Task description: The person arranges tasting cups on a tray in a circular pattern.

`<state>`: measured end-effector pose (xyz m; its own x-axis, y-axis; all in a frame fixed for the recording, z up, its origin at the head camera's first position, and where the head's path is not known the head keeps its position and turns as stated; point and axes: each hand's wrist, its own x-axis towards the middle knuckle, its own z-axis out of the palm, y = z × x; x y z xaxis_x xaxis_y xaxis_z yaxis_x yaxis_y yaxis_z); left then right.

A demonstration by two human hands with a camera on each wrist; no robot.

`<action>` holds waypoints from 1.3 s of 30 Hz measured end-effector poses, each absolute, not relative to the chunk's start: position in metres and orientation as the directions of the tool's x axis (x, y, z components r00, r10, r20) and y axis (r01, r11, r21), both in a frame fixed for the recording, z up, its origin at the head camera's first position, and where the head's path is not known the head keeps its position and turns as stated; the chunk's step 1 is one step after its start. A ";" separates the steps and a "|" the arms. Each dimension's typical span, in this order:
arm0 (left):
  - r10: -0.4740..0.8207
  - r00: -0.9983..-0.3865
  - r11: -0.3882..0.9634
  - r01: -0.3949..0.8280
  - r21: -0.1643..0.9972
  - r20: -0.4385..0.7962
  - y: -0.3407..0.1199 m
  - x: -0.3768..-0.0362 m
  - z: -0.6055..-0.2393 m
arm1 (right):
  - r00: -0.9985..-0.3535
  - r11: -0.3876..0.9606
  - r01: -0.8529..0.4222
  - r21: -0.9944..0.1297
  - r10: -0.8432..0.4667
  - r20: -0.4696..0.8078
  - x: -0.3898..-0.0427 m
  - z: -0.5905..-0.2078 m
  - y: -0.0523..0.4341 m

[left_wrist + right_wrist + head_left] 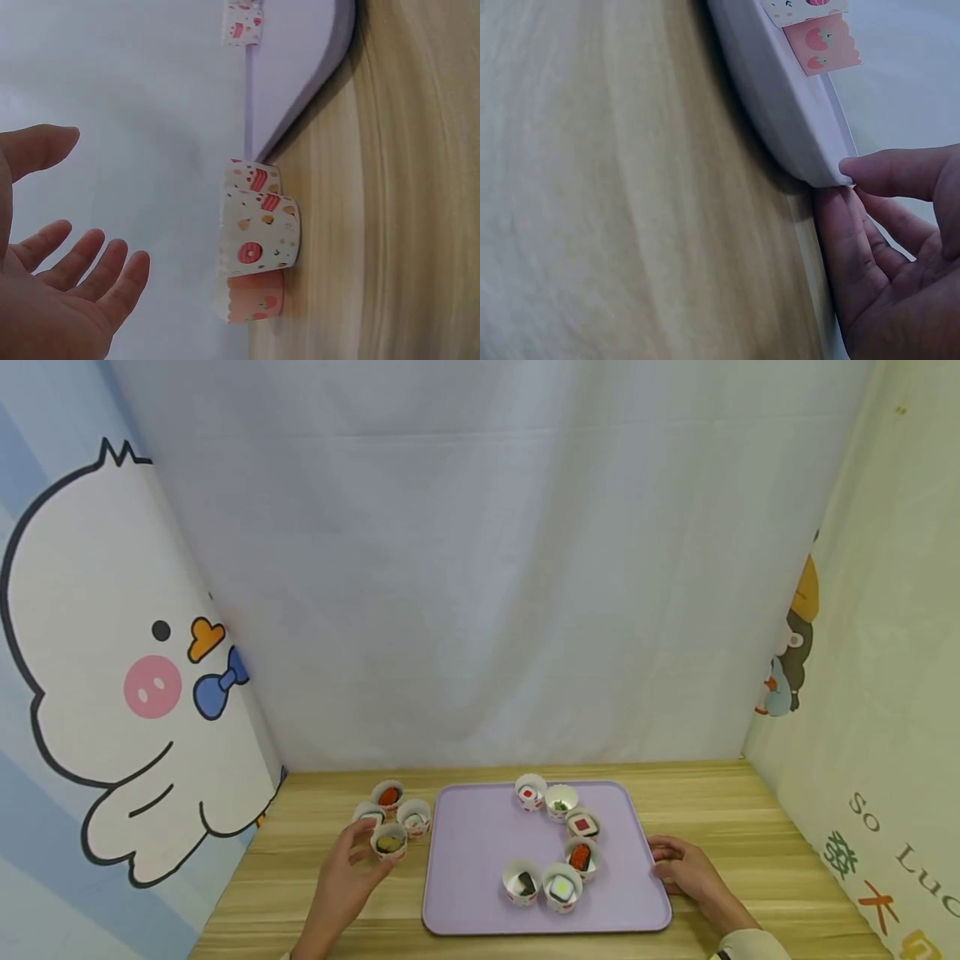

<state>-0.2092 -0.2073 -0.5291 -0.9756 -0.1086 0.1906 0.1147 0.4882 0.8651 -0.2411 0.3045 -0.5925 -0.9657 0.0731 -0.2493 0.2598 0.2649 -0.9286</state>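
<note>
My left hand (341, 881) is beside a patterned paper cup (391, 853) on the left of the table; thumb and fingers are spread apart and hold nothing in the left wrist view. Several such cups (259, 232) stand grouped there, each with a small sushi-like piece inside. To their right lies a lavender tray (468, 852). My right hand (688, 875) pinches the tray's right edge, its thumb (896, 171) on the rim and fingers below it. On the tray, several cups form a curved line, among them one with an orange-red topping (581, 857).
The wood-grain table (720, 810) is backed by a pale cloth (480, 610). At the left hangs a cloth with a white cartoon bird (97, 635); a printed yellowish cloth (862, 693) closes the right side.
</note>
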 end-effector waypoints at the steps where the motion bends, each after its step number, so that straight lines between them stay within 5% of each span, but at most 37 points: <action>1: -0.111 -0.977 0.479 0.106 0.871 0.180 -0.209 -0.210 -0.531 | -0.966 0.265 0.258 -0.929 0.072 -0.248 -0.241 -0.593 0.305; 13: -0.223 -0.974 0.301 -0.027 0.953 0.043 -0.214 -0.220 -0.564 | -0.963 0.278 0.268 -0.922 0.091 -0.252 -0.241 -0.594 0.305; 30: -0.242 -0.965 0.368 0.004 0.930 0.100 -0.201 -0.243 -0.597 | -0.970 0.274 0.244 -0.930 0.087 -0.228 -0.241 -0.596 0.305; 39: -0.326 -0.943 0.457 -0.097 0.884 0.065 -0.190 -0.250 -0.597 | -0.969 0.277 0.247 -0.929 0.097 -0.229 -0.241 -0.598 0.305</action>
